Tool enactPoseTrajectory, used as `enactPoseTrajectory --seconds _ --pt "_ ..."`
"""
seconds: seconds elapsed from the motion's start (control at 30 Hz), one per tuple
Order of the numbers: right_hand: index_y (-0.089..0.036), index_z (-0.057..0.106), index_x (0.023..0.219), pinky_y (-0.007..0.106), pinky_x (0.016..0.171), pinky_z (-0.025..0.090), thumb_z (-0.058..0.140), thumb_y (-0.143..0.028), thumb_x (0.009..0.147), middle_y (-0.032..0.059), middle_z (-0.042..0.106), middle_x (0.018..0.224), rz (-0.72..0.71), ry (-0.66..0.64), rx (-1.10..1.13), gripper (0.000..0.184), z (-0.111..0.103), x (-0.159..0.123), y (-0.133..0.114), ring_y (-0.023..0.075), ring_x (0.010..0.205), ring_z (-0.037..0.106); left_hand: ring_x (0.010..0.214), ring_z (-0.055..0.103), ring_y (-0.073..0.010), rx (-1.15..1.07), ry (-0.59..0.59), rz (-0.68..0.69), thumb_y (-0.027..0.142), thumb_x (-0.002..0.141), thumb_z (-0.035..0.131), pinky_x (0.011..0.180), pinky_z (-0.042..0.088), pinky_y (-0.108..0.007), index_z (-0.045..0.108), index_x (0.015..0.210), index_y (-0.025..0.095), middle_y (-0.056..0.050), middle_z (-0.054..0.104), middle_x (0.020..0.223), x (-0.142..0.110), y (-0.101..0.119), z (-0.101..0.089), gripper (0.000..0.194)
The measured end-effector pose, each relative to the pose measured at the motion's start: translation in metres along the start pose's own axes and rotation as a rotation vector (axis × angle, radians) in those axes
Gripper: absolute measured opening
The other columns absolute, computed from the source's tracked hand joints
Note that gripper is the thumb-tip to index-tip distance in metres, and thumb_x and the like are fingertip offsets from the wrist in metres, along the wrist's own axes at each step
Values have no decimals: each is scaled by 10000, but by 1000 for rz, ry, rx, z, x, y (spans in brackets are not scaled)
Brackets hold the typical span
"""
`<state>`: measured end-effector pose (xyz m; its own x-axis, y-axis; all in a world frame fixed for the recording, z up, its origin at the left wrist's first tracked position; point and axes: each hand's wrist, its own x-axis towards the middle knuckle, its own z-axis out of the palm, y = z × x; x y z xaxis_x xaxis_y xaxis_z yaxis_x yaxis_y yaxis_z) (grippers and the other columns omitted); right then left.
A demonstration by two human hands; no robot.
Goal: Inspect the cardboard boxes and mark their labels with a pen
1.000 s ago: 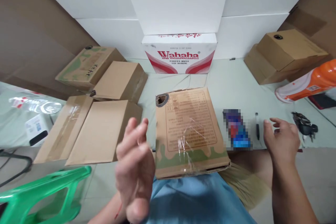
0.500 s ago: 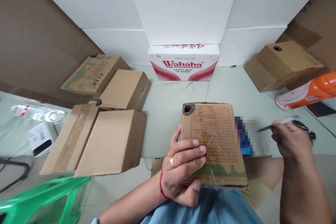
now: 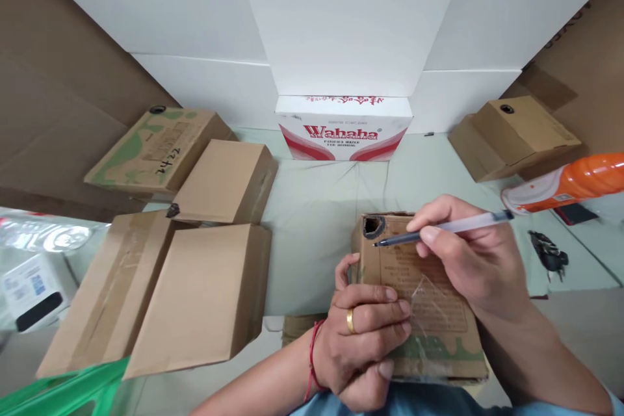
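Observation:
My left hand, with a gold ring, grips the left side of a small cardboard box, its fingers lying across the printed top face. Near the box's far left corner is a hole with a dark, rough rim. In my right hand is a pen with a dark tip and a clear barrel, pinched between thumb and fingers. The pen's tip points left and hovers over or touches the box just below the hole; I cannot tell which.
Several cardboard boxes stand on the left, one marked 2422. A white and red Wahaha carton is at the back. On the right are another box, an orange bottle and keys. A green stool is lower left.
My right hand has brought the pen leftward from beside the keys to over the box, near its hole. The box and my left hand appear slightly lower and further right in view.

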<state>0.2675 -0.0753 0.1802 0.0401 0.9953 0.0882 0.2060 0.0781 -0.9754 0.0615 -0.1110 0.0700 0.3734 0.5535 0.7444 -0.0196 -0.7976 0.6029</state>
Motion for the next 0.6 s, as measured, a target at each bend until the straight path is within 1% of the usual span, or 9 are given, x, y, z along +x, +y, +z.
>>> enactPoseTrajectory --seconds 0.1,0.2,0.27,0.33,0.47,0.53,0.6 --pt "-217 774 840 240 468 374 717 -324 981 -10 601 627 -20 46 -6 186 6 3 4 124 542 502 943 794 -293 -11 53 -17 331 954 502 1349 255 -667 653 1517 271 -32 886 1014 -4 1 7 585" --pt "-216 783 870 247 479 389 702 -359 1006 -2 624 658 -5 91 26 213 6 0 4 129 550 519 913 793 -292 -28 76 -43 369 969 500 1335 283 -685 605 1583 321 -7 887 1009 -8 2 13 625" --pt "-218 797 908 246 498 417 710 -370 1008 -1 655 680 25 64 -1 201 6 -2 1 131 564 544 892 790 -284 -20 92 -60 387 991 482 1334 293 -677 590 1603 354 5 885 999 -11 1 15 622" --pt "-226 805 932 240 517 435 705 -369 1014 -5 679 696 29 20 -50 193 5 -1 -2 127 579 564 890 790 -284 -10 101 -71 390 1001 483 1333 298 -673 605 1592 360 1 882 991 -13 1 16 605" --pt "-228 805 945 232 515 421 667 -372 1039 -5 707 715 -31 -78 -177 221 4 3 -5 124 599 599 894 792 -303 -2 113 -60 364 987 498 1315 303 -696 677 1505 310 -20 883 990 -11 3 16 551" --pt "-224 801 944 233 515 417 648 -360 1046 -3 706 711 -46 -99 -224 228 3 3 -5 127 607 609 878 791 -282 45 137 -39 351 999 465 1327 311 -661 727 1402 276 -16 881 959 -6 4 15 486" --pt "-224 791 918 234 521 418 639 -337 1044 -9 688 694 -47 -78 -245 227 3 3 -5 124 596 592 865 789 -255 93 166 -12 336 1007 439 1344 320 -613 761 1271 245 -15 874 920 0 5 14 427"
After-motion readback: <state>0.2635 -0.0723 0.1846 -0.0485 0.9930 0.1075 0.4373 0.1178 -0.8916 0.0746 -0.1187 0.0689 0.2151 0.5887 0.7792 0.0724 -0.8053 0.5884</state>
